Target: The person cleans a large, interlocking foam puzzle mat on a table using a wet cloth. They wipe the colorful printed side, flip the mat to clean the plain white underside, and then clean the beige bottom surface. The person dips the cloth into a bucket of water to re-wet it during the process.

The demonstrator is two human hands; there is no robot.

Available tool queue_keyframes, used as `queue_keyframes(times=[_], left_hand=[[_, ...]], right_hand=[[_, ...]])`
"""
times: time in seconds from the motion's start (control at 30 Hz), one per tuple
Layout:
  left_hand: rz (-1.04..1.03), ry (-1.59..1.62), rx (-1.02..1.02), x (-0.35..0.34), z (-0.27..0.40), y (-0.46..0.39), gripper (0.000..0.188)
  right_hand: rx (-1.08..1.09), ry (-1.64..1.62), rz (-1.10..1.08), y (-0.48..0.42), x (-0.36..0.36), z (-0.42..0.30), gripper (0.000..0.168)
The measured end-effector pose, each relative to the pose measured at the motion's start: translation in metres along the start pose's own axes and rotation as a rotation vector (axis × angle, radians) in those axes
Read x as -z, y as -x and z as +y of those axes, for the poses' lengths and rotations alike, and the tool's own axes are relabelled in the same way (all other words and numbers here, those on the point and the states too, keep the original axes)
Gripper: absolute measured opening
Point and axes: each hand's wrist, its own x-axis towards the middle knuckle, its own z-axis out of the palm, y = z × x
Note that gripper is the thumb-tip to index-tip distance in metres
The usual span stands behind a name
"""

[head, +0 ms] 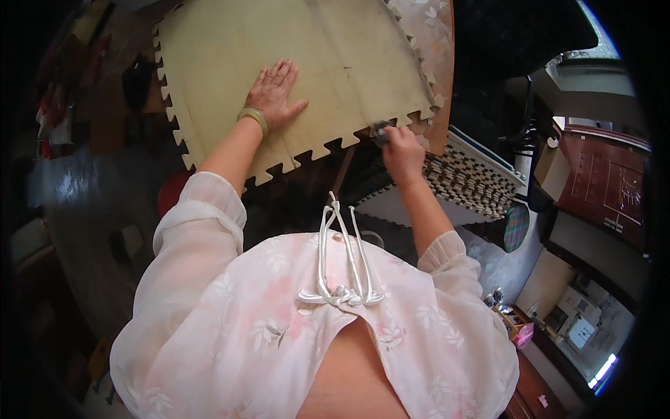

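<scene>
A large pale-yellow foam mat tile point(324, 68) with interlocking toothed edges lies flat before me, on top of a patterned surface with a brown edge. My left hand point(275, 94) rests palm down on the tile, fingers spread, with a pale bangle at the wrist. At the tile's near right edge, my right hand point(404, 152) is closed around a crumpled dark grey cloth point(380, 133), which touches the teeth of that edge. Marks and dark smudges show on the tile's surface, mostly toward its right side.
A thick stack of similar toothed foam tiles point(466, 173) stands below at the right, near a round plaid item point(516, 227). Dark seating or bags fill the upper right. Part of a red round object point(172, 191) shows under the tile at the left. Reddish-brown panelled doors point(602, 183) are farther right.
</scene>
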Motion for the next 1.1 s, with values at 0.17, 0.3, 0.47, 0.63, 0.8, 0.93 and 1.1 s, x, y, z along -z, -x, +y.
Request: queue_keyframes(times=[0.17, 0.3, 0.47, 0.63, 0.8, 0.93, 1.1], left_hand=[[0.011, -0.014, -0.004, -0.006, 0.0, -0.001, 0.079], [0.062, 0.034, -0.033, -0.007, 0.0, -0.003, 0.077], [0.043, -0.019, -0.03, -0.009, -0.001, -0.003, 0.079], [0.06, 0.044, -0.027, -0.011, -0.003, -0.003, 0.079], [0.037, 0.031, -0.021, -0.004, -0.001, -0.001, 0.079], [0.043, 0.044, -0.041, -0.006, -0.002, -0.005, 0.079], [-0.009, 0.022, -0.025, -0.002, 0.001, -0.003, 0.079]], right_hand=[[-0.168, -0.125, 0.099, -0.01, 0.015, 0.004, 0.026], [-0.014, 0.015, 0.061, -0.031, -0.01, -0.021, 0.023], [0.119, 0.139, 0.06, -0.009, -0.026, -0.02, 0.017], [0.022, 0.076, -0.001, 0.018, -0.006, -0.024, 0.018], [-0.096, 0.011, 0.127, -0.007, 0.005, -0.025, 0.029], [-0.086, 0.19, 0.039, -0.031, -0.024, -0.034, 0.033], [-0.007, 0.213, 0.051, 0.017, -0.036, -0.033, 0.047]])
